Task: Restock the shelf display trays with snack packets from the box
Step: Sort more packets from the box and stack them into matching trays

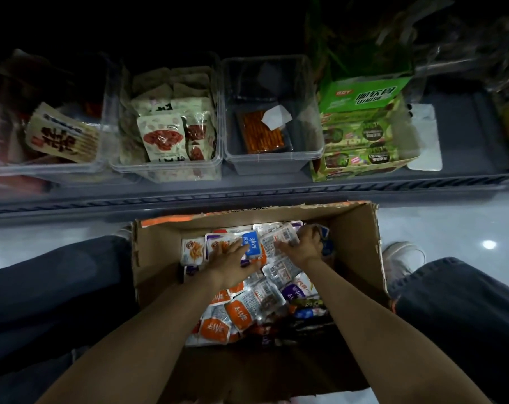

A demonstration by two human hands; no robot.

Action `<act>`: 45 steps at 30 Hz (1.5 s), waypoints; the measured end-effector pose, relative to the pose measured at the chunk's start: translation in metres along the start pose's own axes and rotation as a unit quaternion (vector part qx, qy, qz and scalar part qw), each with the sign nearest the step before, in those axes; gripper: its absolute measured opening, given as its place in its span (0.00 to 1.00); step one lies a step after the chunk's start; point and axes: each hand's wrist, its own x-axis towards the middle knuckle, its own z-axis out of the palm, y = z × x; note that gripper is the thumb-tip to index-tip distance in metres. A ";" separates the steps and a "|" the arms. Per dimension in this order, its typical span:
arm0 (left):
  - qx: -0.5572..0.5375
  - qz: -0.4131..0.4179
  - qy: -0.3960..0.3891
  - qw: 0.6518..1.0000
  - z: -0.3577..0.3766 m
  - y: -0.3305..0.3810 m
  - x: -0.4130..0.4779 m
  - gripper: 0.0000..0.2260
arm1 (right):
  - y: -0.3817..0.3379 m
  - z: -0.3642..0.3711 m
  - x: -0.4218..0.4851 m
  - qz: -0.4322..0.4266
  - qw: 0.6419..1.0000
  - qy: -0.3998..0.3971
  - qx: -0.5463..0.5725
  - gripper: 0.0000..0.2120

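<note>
A cardboard box (355, 228) stands on the floor between my knees, filled with several small snack packets in orange, purple and white (241, 310). Both my hands are down in its far half. My left hand (232, 258) lies on the packets with fingers spread, touching a blue packet (252, 243). My right hand (301, 243) has its fingers curled over white packets (279, 237) at the far right of the pile. On the shelf above stand clear display trays; one (273, 158) holds a single orange pack (262, 132).
The grey shelf edge (247, 193) runs just beyond the box. Other trays hold brown-striped packs (61, 135) and white-and-red packs (163, 138). A green carton (361, 126) stands at the right. My legs flank the box; a white shoe (401, 255) is at its right.
</note>
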 end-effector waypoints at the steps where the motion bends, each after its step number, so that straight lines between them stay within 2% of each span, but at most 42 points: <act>1: -0.001 0.003 -0.003 1.000 0.000 0.000 -0.001 0.33 | 0.001 -0.002 0.000 0.017 0.999 0.006 0.036 0.44; 5: 0.006 0.011 -0.009 1.000 -0.002 0.002 -0.003 0.33 | 0.005 -0.010 0.003 0.049 0.983 0.046 0.169 0.38; 8: 0.012 0.011 -0.016 1.000 -0.004 0.003 -0.003 0.33 | 0.005 -0.008 0.008 0.057 0.979 0.033 0.191 0.33; 13: 0.005 0.009 -0.020 1.000 -0.004 0.002 0.000 0.33 | 0.006 -0.009 0.007 0.038 0.980 0.015 0.195 0.31; 18: 0.008 0.012 -0.021 1.000 -0.005 0.005 0.001 0.32 | 0.006 -0.006 0.009 0.024 0.964 0.019 0.264 0.39; 20: 0.004 0.019 -0.026 0.999 -0.004 0.009 0.001 0.31 | 0.007 -0.007 0.009 0.012 0.955 -0.014 0.296 0.32; 22: -0.016 0.020 -0.031 0.999 -0.004 0.013 0.000 0.31 | 0.005 -0.006 0.005 0.003 0.955 -0.062 0.291 0.21; 24: -0.035 0.021 -0.030 0.999 -0.005 0.016 -0.001 0.30 | 0.006 -0.006 0.001 -0.010 0.963 -0.084 0.258 0.15; 28: -0.053 0.033 -0.013 0.998 -0.009 0.017 -0.007 0.30 | 0.013 -0.013 -0.008 -0.011 0.956 -0.109 0.273 0.14; 32: -0.103 0.030 0.027 0.994 -0.015 0.019 -0.026 0.29 | 0.014 -0.034 -0.024 -0.030 0.962 -0.070 0.262 0.12; 35: -0.132 0.024 0.048 0.990 -0.019 0.024 -0.048 0.29 | 0.015 -0.058 -0.040 -0.043 0.961 -0.037 0.272 0.14; 38: -0.225 0.041 0.054 0.972 -0.026 0.037 -0.078 0.29 | 0.015 -0.083 -0.060 -0.065 0.957 -0.025 0.281 0.12; 42: -0.318 0.057 0.041 0.946 -0.031 0.056 -0.118 0.30 | -0.001 -0.107 -0.105 -0.105 0.939 -0.067 0.321 0.15; 45: -0.445 0.085 0.019 0.891 -0.031 0.064 -0.139 0.35 | -0.018 -0.115 -0.140 -0.150 0.917 -0.091 0.359 0.15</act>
